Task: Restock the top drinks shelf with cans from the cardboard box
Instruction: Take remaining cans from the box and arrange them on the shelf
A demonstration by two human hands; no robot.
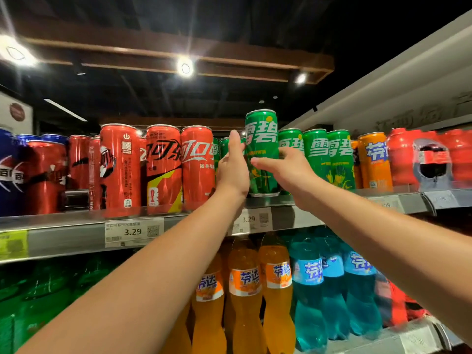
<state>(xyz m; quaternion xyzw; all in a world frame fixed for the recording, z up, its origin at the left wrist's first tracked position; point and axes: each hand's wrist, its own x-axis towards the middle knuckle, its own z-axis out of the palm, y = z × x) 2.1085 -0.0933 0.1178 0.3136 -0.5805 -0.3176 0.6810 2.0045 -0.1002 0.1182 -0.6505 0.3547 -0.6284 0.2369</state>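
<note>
A tall green can [261, 139] stands at the front of the top shelf [76, 226], its base about level with the shelf surface. My right hand [287, 171] grips it from the right, thumb lying across the can's front and fingers wrapped behind. My left hand [233, 166] presses flat against the can's left side with fingers straight and pointing up. Behind it stand more green cans [316, 154]. The cardboard box is out of view.
Red cola cans [163, 169] fill the shelf to the left, with blue cans [10, 172] beyond. Orange cans [374, 159] and shrink-wrapped red packs [431, 157] sit to the right. Orange bottles [245, 290] and blue bottles [332, 284] stand below. Price tags [134, 232] line the shelf edge.
</note>
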